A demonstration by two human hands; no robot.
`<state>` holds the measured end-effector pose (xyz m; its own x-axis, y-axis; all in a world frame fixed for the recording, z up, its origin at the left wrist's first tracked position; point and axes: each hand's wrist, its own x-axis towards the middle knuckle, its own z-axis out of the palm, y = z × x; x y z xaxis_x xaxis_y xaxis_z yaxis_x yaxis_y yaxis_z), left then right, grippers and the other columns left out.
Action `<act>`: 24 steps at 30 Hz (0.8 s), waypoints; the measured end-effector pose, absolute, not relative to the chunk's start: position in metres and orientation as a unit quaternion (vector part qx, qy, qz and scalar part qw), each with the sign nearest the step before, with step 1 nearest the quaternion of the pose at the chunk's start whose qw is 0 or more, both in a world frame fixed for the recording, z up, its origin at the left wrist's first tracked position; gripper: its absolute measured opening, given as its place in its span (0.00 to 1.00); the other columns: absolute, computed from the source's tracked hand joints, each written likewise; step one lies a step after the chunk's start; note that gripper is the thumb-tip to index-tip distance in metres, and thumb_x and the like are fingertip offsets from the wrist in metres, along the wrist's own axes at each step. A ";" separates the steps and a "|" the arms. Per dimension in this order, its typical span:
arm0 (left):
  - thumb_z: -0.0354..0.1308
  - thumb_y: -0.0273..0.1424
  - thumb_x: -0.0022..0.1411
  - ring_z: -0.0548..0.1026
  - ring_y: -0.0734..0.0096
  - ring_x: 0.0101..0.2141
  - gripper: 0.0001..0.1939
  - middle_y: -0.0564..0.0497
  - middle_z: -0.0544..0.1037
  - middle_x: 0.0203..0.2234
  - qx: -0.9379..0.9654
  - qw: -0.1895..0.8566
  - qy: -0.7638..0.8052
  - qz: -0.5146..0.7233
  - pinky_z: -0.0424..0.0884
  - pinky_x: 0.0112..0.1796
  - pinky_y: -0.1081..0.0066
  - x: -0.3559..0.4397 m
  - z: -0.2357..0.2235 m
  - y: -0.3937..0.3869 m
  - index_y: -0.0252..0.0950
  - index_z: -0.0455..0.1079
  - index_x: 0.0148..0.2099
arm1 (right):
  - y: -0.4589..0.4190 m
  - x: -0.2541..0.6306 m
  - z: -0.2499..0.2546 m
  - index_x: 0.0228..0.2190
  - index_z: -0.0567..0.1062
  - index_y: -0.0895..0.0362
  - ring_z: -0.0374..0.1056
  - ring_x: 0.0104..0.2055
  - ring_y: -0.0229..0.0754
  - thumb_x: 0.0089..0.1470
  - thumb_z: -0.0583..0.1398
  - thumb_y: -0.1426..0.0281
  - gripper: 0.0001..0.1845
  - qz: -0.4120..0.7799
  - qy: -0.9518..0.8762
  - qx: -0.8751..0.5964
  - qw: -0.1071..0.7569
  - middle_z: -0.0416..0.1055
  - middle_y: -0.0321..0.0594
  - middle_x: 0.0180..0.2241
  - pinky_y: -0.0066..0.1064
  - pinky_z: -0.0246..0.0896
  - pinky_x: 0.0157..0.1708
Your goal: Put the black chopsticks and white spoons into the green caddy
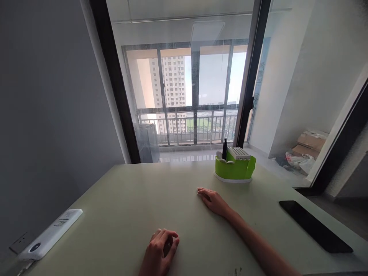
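Note:
Near the front of the table, my left hand (161,250) is loosely curled, with a gap between thumb and fingers and nothing inside it. My right hand (214,201) rests farther forward on the tabletop, fingers loosely stretched to the left and holding nothing. Just beyond it stands a bright green utensil holder (233,169) on a white base. Black chopsticks (224,148) rise from its left part beside white spoons (220,156), and a slotted white rack (238,153) tops its right part. Neither hand touches the holder.
The pale table (120,199) ends before a glass sliding door. A white power strip (53,234) with a cable lies along its left edge. On the right side lies a flat black slab (314,226). Cardboard and bags (309,147) sit on the floor beyond.

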<state>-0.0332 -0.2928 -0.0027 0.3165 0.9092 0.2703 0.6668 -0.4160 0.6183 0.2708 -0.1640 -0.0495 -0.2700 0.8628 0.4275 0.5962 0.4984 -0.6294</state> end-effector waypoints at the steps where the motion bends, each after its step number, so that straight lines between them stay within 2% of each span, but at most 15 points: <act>1: 0.52 0.47 0.70 0.76 0.61 0.37 0.18 0.48 0.79 0.33 0.786 0.200 0.502 0.299 0.74 0.43 0.63 -0.033 -0.003 -0.292 0.41 0.77 0.41 | -0.164 0.271 -0.049 0.51 0.77 0.50 0.67 0.62 0.46 0.62 0.54 0.69 0.19 0.177 -0.777 -0.469 0.381 0.71 0.40 0.60 0.43 0.59 0.63; 12: 0.53 0.45 0.70 0.76 0.63 0.37 0.16 0.50 0.78 0.32 0.787 0.190 0.505 0.299 0.73 0.42 0.65 -0.034 -0.004 -0.293 0.42 0.76 0.41 | -0.166 0.271 -0.048 0.50 0.77 0.51 0.66 0.63 0.46 0.62 0.54 0.70 0.18 0.184 -0.776 -0.460 0.391 0.71 0.40 0.59 0.42 0.59 0.63; 24: 0.51 0.46 0.70 0.75 0.62 0.37 0.17 0.49 0.78 0.33 0.786 0.201 0.506 0.292 0.72 0.43 0.63 -0.034 -0.007 -0.291 0.41 0.76 0.42 | -0.164 0.272 -0.051 0.49 0.78 0.52 0.67 0.62 0.46 0.62 0.54 0.69 0.18 0.190 -0.774 -0.449 0.404 0.72 0.41 0.58 0.42 0.60 0.63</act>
